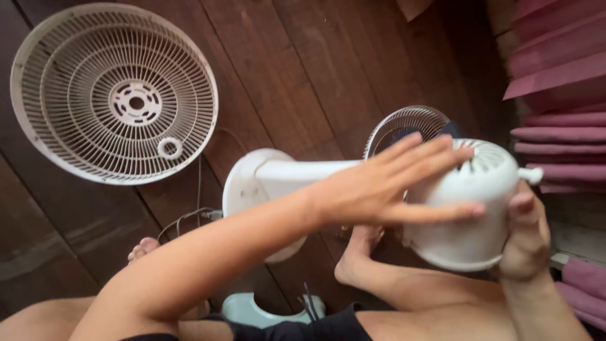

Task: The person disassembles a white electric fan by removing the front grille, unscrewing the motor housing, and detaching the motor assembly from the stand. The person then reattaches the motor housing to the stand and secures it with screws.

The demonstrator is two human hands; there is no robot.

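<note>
While the left hand (385, 186) lies flat with fingers spread across the white fan motor housing (470, 208), the right hand (527, 237) closes its grip on the housing's far side. A detached fan grille (113, 95) rests well apart on the wooden floor (297, 69), and the left forearm hides part of the fan's white stand (278, 177).

A white fan motor housing (470, 208) with slotted vents; left of it, an off-white fan grille (113, 93) of radiating ribs on dark brown floorboards (303, 63); right of the housing, pink slats (558, 82).
</note>
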